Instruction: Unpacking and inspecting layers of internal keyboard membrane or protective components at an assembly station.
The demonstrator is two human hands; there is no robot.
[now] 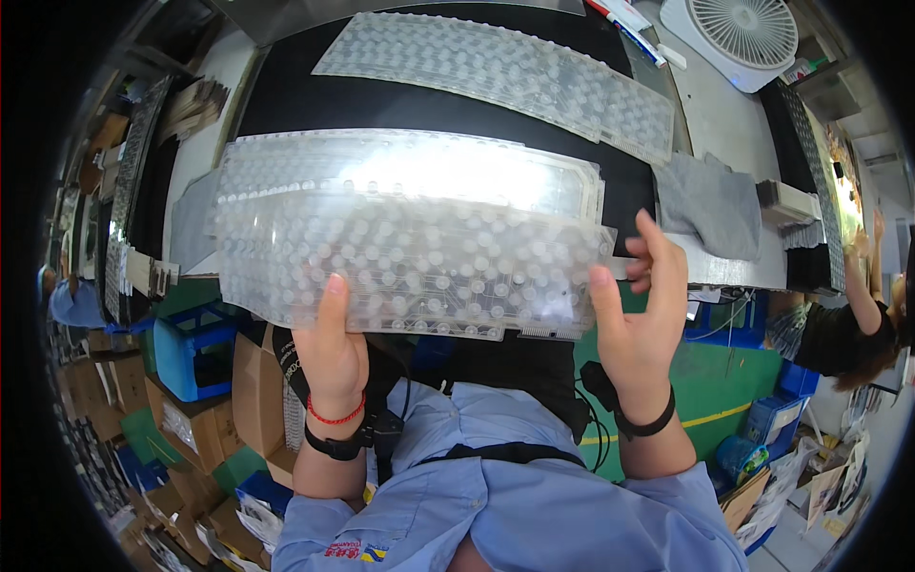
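Observation:
A clear plastic keyboard membrane [419,257], dotted with round pads and fine traces, is held over the front of the bench. My left hand [331,357] grips its near edge, thumb on top and fingers hidden beneath. At its right end my right hand [643,310] has its fingers spread, with the thumb at the sheet's edge; whether the thumb touches it I cannot tell. Just behind lies a similar clear membrane stack [381,157], partly covered and bright with glare. Farther back, another clear membrane sheet [496,76] rests on the black mat.
A black mat [276,100] covers the bench. To the right are a grey cloth [710,205], a white fan [743,38] and marker pens [629,33]. Blue stool [195,353] and cardboard boxes [253,391] stand at lower left. A co-worker [843,334] is at far right.

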